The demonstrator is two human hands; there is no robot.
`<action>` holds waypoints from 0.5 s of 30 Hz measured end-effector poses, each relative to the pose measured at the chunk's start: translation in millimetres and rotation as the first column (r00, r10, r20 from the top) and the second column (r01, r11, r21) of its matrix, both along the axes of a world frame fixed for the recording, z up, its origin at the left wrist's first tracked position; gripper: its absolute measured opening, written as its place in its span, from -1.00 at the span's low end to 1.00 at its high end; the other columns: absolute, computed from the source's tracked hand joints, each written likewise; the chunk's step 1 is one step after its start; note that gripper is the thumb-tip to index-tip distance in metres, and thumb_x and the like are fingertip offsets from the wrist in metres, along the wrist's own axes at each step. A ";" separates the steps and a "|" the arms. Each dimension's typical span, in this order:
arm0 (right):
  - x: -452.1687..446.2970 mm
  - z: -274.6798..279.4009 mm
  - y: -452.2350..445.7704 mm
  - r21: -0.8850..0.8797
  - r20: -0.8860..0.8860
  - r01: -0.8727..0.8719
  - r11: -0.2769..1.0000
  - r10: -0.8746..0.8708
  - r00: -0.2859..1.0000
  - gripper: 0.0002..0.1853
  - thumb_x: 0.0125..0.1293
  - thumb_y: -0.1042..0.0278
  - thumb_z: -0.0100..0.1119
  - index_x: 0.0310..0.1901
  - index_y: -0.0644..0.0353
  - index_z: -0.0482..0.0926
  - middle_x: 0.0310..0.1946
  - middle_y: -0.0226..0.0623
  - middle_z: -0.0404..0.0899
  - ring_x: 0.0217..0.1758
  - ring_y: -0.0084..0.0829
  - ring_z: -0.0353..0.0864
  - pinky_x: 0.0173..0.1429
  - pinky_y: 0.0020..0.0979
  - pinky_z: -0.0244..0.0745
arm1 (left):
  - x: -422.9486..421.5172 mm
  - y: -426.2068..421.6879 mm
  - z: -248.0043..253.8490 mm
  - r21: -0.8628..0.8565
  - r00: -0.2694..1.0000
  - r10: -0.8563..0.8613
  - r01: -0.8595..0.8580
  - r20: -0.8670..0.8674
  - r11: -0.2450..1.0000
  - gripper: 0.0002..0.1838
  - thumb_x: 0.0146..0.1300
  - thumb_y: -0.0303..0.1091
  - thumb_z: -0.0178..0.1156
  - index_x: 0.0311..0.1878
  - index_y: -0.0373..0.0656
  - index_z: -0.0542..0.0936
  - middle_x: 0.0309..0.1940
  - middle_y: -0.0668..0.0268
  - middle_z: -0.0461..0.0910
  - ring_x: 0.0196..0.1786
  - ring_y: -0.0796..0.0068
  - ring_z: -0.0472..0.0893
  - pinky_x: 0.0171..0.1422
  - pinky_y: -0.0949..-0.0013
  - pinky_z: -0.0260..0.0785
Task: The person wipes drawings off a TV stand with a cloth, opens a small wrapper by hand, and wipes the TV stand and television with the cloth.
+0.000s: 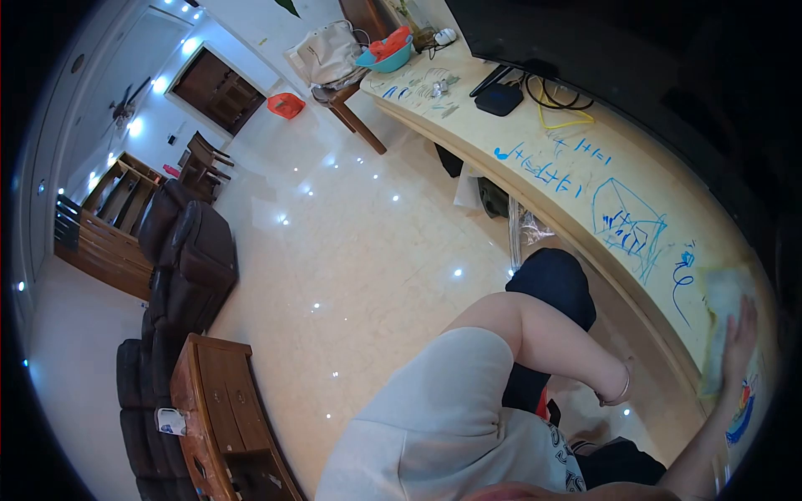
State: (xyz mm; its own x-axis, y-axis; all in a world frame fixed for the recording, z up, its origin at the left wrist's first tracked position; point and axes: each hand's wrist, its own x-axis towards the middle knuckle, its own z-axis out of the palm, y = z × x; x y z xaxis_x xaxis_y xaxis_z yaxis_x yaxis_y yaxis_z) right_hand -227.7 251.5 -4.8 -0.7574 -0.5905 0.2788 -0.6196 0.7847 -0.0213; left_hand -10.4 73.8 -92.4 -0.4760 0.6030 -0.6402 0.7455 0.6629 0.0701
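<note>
My right hand (738, 341) presses a pale yellow-green and white cloth (716, 334) onto the top of a long cream cabinet (622, 171). Blue marker scribbles (628, 230), with sums and shapes, cover the cabinet top beside the cloth. A small coloured drawing (741, 413) lies near my right wrist. My left arm is bent across my raised knee (551, 284), in dark cloth. Only a sliver of my left hand (628, 367) shows past a bracelet (623, 388); its fingers are hidden.
A large black television (585, 50) stands along the cabinet's back, with a black box (499, 98) and cables. A blue basin (388, 57) holding a red bag sits at the far end. Bags (493, 198) lie beneath the cabinet. Behind are brown sofas (196, 242) and a wooden cabinet (221, 392).
</note>
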 end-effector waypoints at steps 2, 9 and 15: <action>-38.0 -23.2 85.0 -0.086 0.080 0.160 0.983 -0.153 0.985 -0.44 0.48 0.09 -0.13 0.41 0.17 0.22 0.43 -0.05 0.18 0.51 -0.16 0.10 0.56 -0.23 -0.09 | -0.8 2.3 -1.9 -0.003 1.000 -0.006 0.006 0.004 1.000 -0.60 0.21 0.03 0.19 0.07 0.11 0.63 0.07 0.41 0.62 0.20 0.26 0.51 0.36 -0.16 0.08; -18.7 -10.0 237.0 0.023 -0.117 0.679 0.733 -0.673 0.730 -0.46 0.51 0.23 -0.23 0.43 0.27 0.11 0.47 -0.12 0.10 0.53 -0.17 0.05 0.54 -0.23 -0.03 | 3.5 -2.9 -9.1 -0.036 1.000 -0.019 0.019 0.012 0.999 -0.58 0.25 0.08 0.17 0.08 0.13 0.63 0.09 0.45 0.62 0.22 0.25 0.49 0.39 -0.19 0.05; -16.5 -6.1 222.9 0.275 -0.309 0.818 0.504 -0.760 0.572 -0.45 0.54 0.15 -0.30 0.45 0.22 0.06 0.49 -0.15 0.05 0.54 -0.18 0.02 0.55 -0.24 -0.03 | 8.6 -9.0 -17.0 -0.083 1.000 -0.028 0.029 0.009 0.996 -0.61 0.26 0.08 0.17 0.05 0.16 0.65 0.05 0.49 0.63 0.21 0.27 0.50 0.38 -0.18 0.06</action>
